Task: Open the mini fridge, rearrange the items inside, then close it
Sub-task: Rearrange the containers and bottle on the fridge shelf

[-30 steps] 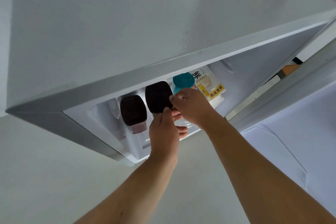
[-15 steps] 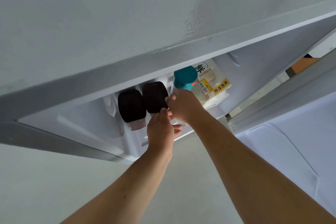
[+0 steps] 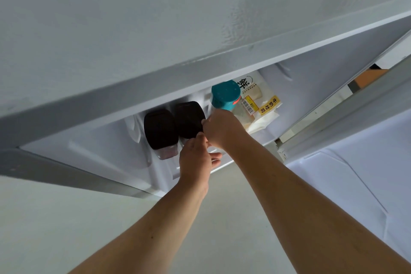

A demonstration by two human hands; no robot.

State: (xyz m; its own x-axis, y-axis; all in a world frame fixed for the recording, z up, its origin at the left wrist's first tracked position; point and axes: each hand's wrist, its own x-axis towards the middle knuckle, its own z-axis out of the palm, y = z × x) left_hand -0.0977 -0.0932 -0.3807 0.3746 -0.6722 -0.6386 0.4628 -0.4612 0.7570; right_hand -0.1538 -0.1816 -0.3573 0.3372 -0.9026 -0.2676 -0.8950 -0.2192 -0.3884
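The fridge (image 3: 222, 100) stands open, so step one is done. Both hands are inside: the right hand (image 3: 222, 128) and left hand (image 3: 195, 160) grasp a dark-lidded jar (image 3: 189, 118), a teal-capped bottle (image 3: 225, 94) just beyond them. Rearranging looks underway; closing remains.

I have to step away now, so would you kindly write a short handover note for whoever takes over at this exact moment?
Left hand: inside the fridge, gripping the base of the right dark-lidded jar.
Right hand: fingertips on the same jar's lid edge.
Things: the left dark-lidded jar stands beside it, untouched; the teal-capped bottle is just right of the hands; the bread bag lies behind the bottle.
Done: the fridge door is open, and rearranging is under way.
Left: set this jar down, finish arranging, withdraw both hands, close the door.
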